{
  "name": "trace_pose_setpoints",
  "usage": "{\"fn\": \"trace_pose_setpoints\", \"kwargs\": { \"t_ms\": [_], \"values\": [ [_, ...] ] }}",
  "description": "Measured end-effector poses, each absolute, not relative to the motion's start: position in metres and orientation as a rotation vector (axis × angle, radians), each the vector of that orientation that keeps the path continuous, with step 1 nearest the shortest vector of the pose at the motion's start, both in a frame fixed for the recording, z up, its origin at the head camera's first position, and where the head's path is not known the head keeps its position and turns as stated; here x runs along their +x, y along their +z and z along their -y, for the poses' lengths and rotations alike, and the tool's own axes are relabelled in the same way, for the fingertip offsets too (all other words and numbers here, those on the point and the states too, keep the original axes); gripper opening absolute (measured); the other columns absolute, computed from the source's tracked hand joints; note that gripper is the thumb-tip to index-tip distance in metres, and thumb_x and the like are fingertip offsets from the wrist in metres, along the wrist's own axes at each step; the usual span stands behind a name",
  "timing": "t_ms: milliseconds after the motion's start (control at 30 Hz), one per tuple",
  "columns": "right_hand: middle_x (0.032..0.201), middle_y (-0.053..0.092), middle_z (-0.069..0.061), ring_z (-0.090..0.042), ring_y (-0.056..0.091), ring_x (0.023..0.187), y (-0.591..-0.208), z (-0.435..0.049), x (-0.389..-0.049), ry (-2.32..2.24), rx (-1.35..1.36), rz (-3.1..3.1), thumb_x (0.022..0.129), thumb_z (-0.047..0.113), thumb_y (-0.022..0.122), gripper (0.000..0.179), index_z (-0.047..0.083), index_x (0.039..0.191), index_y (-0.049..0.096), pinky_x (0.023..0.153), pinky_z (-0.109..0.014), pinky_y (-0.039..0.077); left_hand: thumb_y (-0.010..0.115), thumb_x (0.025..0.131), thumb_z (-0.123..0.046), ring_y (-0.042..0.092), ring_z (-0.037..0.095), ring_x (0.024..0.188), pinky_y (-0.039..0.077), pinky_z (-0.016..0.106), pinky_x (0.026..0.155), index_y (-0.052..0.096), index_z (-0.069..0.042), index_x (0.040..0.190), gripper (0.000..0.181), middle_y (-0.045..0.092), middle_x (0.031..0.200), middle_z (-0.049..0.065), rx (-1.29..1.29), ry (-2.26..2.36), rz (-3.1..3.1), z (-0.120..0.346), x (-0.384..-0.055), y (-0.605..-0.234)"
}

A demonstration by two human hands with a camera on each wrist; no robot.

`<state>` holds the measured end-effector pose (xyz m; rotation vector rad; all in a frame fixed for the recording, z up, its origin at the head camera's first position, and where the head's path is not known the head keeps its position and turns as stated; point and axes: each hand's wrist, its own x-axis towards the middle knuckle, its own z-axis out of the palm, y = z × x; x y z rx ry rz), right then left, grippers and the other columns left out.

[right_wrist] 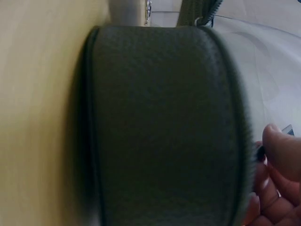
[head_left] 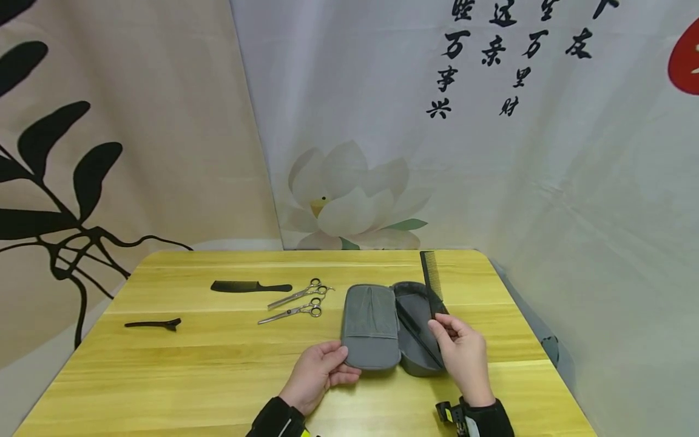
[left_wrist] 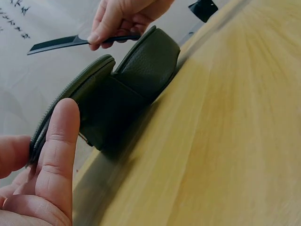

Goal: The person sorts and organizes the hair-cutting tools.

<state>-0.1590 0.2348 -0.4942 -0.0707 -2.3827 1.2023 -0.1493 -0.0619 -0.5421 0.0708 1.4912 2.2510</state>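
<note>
A grey zippered case lies unfolded on the table, its left half a flap with a pocket, its right half a deeper compartment. My left hand pinches the flap's lower left edge between thumb and fingers; the left wrist view shows the thumb on one side and a finger on the other. Above the compartment, my right hand pinches a black comb by its handle, teeth end pointing away. A dark slim strip runs diagonally inside the compartment. In the right wrist view, the case's side wall hides much.
Left of the case lie two pairs of silver scissors, one nearer me than the other. A second black comb rests behind them, and a black hair clip is far left. Printed curtains hang behind the wooden table.
</note>
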Motion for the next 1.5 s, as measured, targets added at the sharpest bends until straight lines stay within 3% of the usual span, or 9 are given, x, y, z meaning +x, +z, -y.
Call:
{"fn": "trace_pose_setpoints", "kwargs": {
  "t_ms": [233,733,1267,1500],
  "values": [
    [0.091,0.081,-0.005,-0.001,0.063,0.072,-0.498,-0.227,-0.161,1.159,0.034,2.395,0.094,0.013,0.084,0.015,0.006,0.107,0.083,0.063,-0.017,0.052,0.058,0.111,-0.015,0.079,0.018,0.088,0.066,0.029,0.083,0.035,0.020,0.153,0.059,0.076,0.108,0.011,0.046,2.309,-1.534,0.068,-0.154,-0.540],
    [0.085,0.079,-0.004,-0.004,0.066,0.068,-0.508,-0.217,-0.164,0.982,0.160,2.392,0.088,0.008,0.088,0.017,0.004,0.104,0.082,0.058,-0.017,0.052,0.060,0.111,-0.015,0.077,0.015,0.083,0.066,0.028,0.080,0.048,0.015,0.146,0.048,0.076,0.098,0.004,-0.076,2.355,-1.564,0.070,-0.158,-0.546],
    [0.081,0.077,-0.002,-0.010,0.068,0.065,-0.507,-0.215,-0.160,0.774,0.187,2.501,0.089,0.008,0.087,0.027,-0.001,0.113,0.077,0.058,-0.026,0.056,0.062,0.110,-0.017,0.077,0.016,0.084,0.066,0.029,0.080,0.046,0.015,0.148,0.052,0.076,0.100,0.004,-0.037,2.341,-1.564,0.070,-0.155,-0.547],
    [0.079,0.076,-0.002,-0.006,0.063,0.061,-0.509,-0.214,-0.160,0.734,0.210,2.552,0.090,0.007,0.086,0.031,-0.001,0.117,0.075,0.054,-0.023,0.050,0.061,0.110,-0.017,0.078,0.016,0.085,0.067,0.030,0.080,0.046,0.016,0.148,0.053,0.077,0.102,0.004,-0.028,2.330,-1.570,0.070,-0.157,-0.547]
  ]
}}
